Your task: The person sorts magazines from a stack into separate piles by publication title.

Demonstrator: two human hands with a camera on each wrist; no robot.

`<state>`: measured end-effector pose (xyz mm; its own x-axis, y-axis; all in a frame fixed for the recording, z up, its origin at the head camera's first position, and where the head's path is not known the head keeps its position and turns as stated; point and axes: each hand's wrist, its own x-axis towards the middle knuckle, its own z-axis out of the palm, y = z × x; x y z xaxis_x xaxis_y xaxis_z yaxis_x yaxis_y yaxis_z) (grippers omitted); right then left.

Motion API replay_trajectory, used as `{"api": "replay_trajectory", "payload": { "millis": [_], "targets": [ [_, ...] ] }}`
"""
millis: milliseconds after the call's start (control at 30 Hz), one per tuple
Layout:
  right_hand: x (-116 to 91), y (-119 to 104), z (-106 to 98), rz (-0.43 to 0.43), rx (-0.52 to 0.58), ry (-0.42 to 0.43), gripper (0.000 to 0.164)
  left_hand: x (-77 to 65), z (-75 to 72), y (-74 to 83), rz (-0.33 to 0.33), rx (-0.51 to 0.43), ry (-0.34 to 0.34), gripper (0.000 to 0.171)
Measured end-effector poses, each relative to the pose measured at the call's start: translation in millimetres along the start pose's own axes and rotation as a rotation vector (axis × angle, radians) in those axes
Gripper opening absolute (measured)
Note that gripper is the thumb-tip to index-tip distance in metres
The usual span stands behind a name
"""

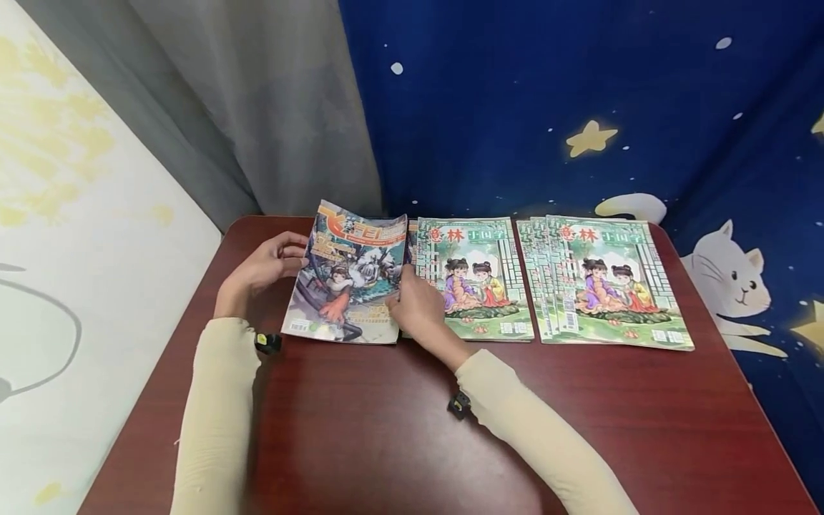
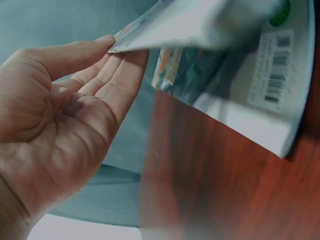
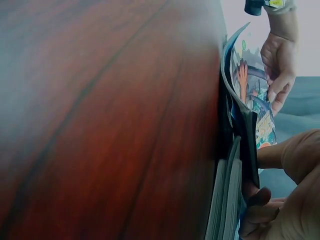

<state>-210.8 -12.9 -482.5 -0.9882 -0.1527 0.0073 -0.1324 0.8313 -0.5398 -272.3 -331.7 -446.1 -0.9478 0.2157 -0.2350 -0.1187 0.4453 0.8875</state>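
Note:
A glossy magazine (image 1: 354, 275) with a comic-style cover and an orange title lies at the left of the table, its upper part bowed. My left hand (image 1: 260, 266) pinches its left edge between thumb and fingers; in the left wrist view, the cover (image 2: 185, 30) lifts from that hand (image 2: 65, 110), and a barcode shows beneath. On the opposite side, my right hand (image 1: 420, 304) grips the right edge with the thumb on top. The right wrist view shows the right hand (image 3: 295, 200) beside layered magazine edges (image 3: 227, 195), its fingertips partly hidden.
To the right lie overlapping magazines (image 1: 479, 250) with a green cover, then a fanned stack (image 1: 611, 250) with the same cover. The dark red table (image 1: 386, 429) extends toward me. Grey and blue curtains (image 1: 483, 107) hang behind; a pale patterned surface (image 1: 77, 214) stands left.

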Motion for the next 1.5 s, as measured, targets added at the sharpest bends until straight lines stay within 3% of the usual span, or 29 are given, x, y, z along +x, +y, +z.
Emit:
{"api": "replay_trajectory", "payload": {
  "millis": [100,233,433,833,1033,1233,1367,1500],
  "targets": [
    [-0.4,-7.7,4.4,-0.015,-0.052,-0.008,0.070,-1.1,-4.3,-11.3,-0.026,0.020,0.008,0.052],
    [-1.4,-12.2,9.2,-0.038,-0.092,-0.017,0.075,-2.3,-3.9,-19.3,-0.039,0.115,0.037,0.051],
    [-4.9,-7.7,10.7,-0.027,-0.158,0.002,0.070,-1.3,5.0,-17.5,-0.040,0.287,0.077,0.046],
    [-8.5,-5.3,3.5,-0.030,-0.190,-0.046,0.067,-0.2,16.9,-21.3,-0.107,0.475,0.169,0.042],
    [-8.3,-1.6,-3.7,-0.051,-0.113,-0.110,0.076,-2.5,17.3,-23.5,-0.138,0.526,0.238,0.048],
    [-13.7,7.7,-16.8,-0.124,0.017,-0.175,0.076,-7.8,23.8,-17.1,-0.148,0.583,0.241,0.059],
    [-15.6,16.5,-24.9,-0.180,0.060,-0.145,0.068,-8.7,33.5,-6.0,-0.126,0.690,0.240,0.073],
    [-15.2,29.9,-37.6,-0.183,0.094,-0.083,0.064,0.5,52.4,12.8,-0.058,0.760,0.310,0.082]
  ]
}}
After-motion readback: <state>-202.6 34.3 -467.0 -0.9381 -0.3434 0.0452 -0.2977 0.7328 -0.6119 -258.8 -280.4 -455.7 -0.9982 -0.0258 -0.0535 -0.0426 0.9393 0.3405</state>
